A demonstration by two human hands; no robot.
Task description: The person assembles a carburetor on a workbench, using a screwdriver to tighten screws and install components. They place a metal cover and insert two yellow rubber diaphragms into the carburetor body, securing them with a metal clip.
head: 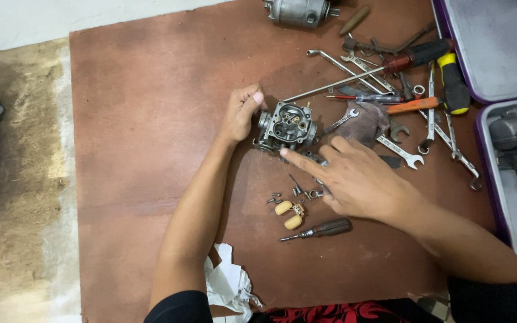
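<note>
From the head view, a grey cast-metal carburettor body (285, 127) sits open side up, mid-way along a reddish-brown board desk (145, 119). The left hand (240, 112) touches its left edge, fingers (251, 100) curled; whether they truly grip is hard to make out. The right hand (357, 178) lies just right of it, index finger stretched toward its lower rim, hiding small parts beneath. Cream plastic floats (288, 214), tiny screws (273, 198) and a dark-handled screwdriver (324, 229) lie nearby.

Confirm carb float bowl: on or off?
Off. The carburetor body, steadied by the left hand, shows its open chamber with brass jets exposed; the cream twin float lies apart on the board.
</note>
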